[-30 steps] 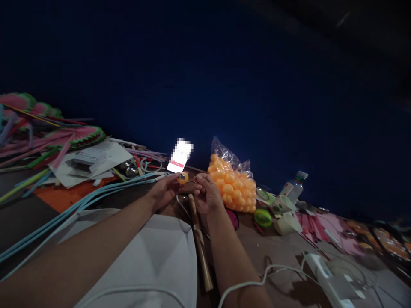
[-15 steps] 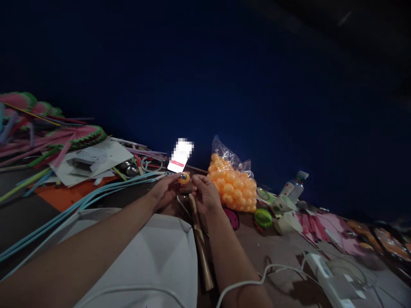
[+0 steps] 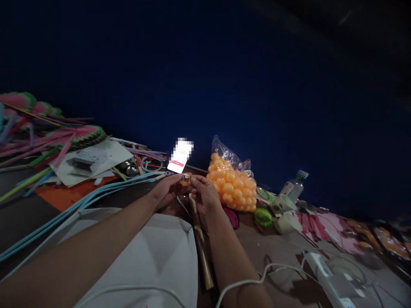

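Note:
A small orange ball (image 3: 185,177) with a dark, shiny patch on its front sits between the fingers of my left hand (image 3: 167,191). That hand is closed around it from the left. My right hand (image 3: 205,193) meets the ball's right side with thumb and forefinger pinched together. Whatever lies in this pinch is too small to make out. Behind the hands a lit phone (image 3: 176,166) leans upright. Just right of my right hand stands a clear plastic bag (image 3: 233,186) full of orange balls. Beneath the hands lies a wooden stick (image 3: 202,248).
Light-blue cords (image 3: 96,194) and watermelon-patterned paper fans (image 3: 80,137) occupy the left. A pale grey sheet or bag (image 3: 154,256) lies under my left forearm. To the right are a green striped ball (image 3: 263,217), paper cups (image 3: 287,223), a bottle (image 3: 295,187) and a power strip (image 3: 327,273) with white cable.
My right hand's fingertips have moved left and now touch the orange ball, which has turned slightly in my left hand. The surroundings look the same.

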`<state>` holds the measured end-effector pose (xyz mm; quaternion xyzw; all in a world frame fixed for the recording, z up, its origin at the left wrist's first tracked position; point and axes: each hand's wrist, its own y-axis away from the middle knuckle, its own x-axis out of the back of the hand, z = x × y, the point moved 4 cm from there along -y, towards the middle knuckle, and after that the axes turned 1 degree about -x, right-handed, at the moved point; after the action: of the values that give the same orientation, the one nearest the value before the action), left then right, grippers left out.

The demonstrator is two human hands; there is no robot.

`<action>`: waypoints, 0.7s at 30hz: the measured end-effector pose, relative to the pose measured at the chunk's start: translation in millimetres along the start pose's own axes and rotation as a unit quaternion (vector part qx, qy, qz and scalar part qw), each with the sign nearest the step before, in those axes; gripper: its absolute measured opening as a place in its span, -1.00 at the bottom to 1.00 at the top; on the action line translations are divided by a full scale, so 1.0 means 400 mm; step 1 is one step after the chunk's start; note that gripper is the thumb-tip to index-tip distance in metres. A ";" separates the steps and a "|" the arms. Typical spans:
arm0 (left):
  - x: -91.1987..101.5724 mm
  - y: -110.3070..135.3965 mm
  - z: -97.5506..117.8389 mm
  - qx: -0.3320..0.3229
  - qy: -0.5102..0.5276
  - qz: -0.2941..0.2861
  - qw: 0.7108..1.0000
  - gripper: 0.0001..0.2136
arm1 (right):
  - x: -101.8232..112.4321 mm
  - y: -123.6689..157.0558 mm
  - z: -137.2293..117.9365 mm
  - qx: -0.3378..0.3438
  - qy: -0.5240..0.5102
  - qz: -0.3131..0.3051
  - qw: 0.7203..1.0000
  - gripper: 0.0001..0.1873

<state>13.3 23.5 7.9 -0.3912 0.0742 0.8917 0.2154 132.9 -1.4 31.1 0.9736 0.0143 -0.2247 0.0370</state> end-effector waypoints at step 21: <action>0.010 -0.008 -0.004 -0.009 -0.021 -0.002 1.000 -0.79 | 0.004 0.001 0.000 -0.023 -0.021 0.015 0.999 -0.74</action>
<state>13.4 27.1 3.9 -0.3743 0.0611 0.8998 0.2157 134.5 -1.7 30.3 0.9677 0.0037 -0.2438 0.0633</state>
